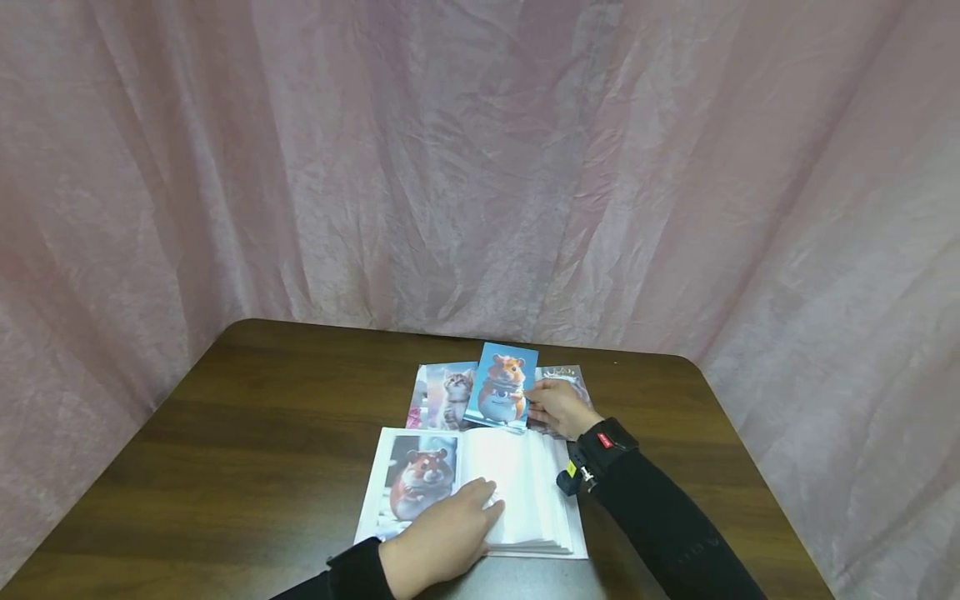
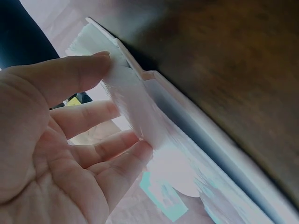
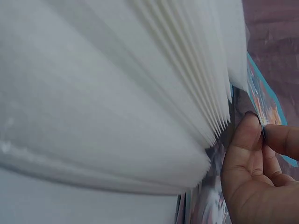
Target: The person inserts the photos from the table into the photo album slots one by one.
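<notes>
An open white photo album (image 1: pixel 517 483) lies near the table's front, with a brown hamster picture (image 1: pixel 422 483) on its left page and a blank sleeve page on the right. My left hand (image 1: pixel 450 533) rests over the lower middle of the album, fingers extended on the page; in the left wrist view the thumb (image 2: pixel 88 70) lies by the page edges. Behind the album, my right hand (image 1: pixel 558 408) pinches a blue hamster card (image 1: pixel 498 387) by its right edge between thumb and finger. The card stands tilted up, and the right wrist view shows it (image 3: pixel 268 105) edge-on past the fanned pages (image 3: pixel 117 93).
A kitten card (image 1: pixel 453 396) lies behind the album on the left, partly covered by the hamster card. Another picture card (image 1: pixel 566 375) lies under the right hand. The brown wooden table (image 1: pixel 225 450) ends at a pink curtain (image 1: pixel 450 167).
</notes>
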`<state>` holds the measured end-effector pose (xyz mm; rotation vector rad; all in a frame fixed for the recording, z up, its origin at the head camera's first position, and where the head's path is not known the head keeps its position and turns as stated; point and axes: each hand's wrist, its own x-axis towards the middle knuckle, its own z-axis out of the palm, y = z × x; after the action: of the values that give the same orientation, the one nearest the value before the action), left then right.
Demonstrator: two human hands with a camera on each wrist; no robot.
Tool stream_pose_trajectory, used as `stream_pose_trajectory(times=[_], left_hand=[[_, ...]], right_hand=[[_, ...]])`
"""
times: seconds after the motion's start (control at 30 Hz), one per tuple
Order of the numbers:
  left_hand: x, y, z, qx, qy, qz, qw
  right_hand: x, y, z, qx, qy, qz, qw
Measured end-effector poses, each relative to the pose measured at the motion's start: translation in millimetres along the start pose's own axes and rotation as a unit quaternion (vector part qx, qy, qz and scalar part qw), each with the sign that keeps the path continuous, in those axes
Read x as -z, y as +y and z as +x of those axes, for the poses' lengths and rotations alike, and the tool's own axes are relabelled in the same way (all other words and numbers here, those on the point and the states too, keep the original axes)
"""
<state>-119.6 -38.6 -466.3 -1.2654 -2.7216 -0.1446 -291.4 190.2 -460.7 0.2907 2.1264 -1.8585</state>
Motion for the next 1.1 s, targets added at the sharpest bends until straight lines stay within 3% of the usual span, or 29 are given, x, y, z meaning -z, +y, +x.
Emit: stream_pose_trajectory(times=[0.13,0.53,0.8,1.1], left_hand=[[0.0,-0.2,-0.3,-0.002,0.006,-0.003,1.0],[2.9,-0.6,-2.0,-0.006,0.0,-0.007,1.0],[3.2,-0.6,-1.6,-0.006,0.0,-0.005,1.0],[0.7,-1.4,-0.1,-0.006,-0.002,-0.005,1.0]], right_hand=[[6,-1,-3,0.006,0.005,-0.023,1.0],[14,-14,-6,0.04,-0.031,-0.117,0.992],[13,-20,-8,0.066,-0.042,-0.182,0.98],[11,-32,-10,0.095,-0.056,-0.211,0.971]])
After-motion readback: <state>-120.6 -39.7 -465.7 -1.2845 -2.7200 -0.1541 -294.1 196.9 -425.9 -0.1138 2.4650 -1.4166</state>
